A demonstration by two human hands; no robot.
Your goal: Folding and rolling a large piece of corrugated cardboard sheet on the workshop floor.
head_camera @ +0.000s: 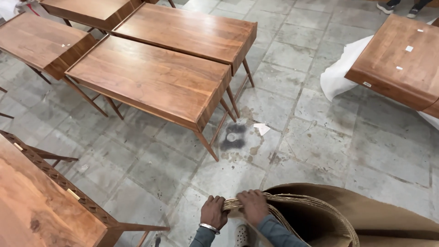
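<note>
Far left, a wooden tabletop (32,206) with a carved edge fills the lower corner, and above it a cluster of slim-legged wooden tables (146,77) stands in rows on the grey stone floor (151,169). Coming across to the bottom centre, here's the left hand (213,212), a metal bracelet (210,227) on the wrist, its grip closed tight around the edge of a big roll of corrugated cardboard (329,210). Right beside it, almost touching, the right hand (253,205) has its fingers curled over that same edge, grip clamped on the layered brown sheets. Both sleeves are grey-blue. The cardboard roll sits low at the bottom right of the view, curving open away from the hands, its ribbed layers showing along the rim, resting down at floor level. Just beyond the hands, a dark smudge (232,137) stains the floor near a table leg, with a small scrap of white paper (262,128) beside it. Further right, another wooden tabletop (398,59) with small white stickers sits over a white sheet (340,68), and at the top right edge someone else's shoes (397,7) are just in view.
</note>
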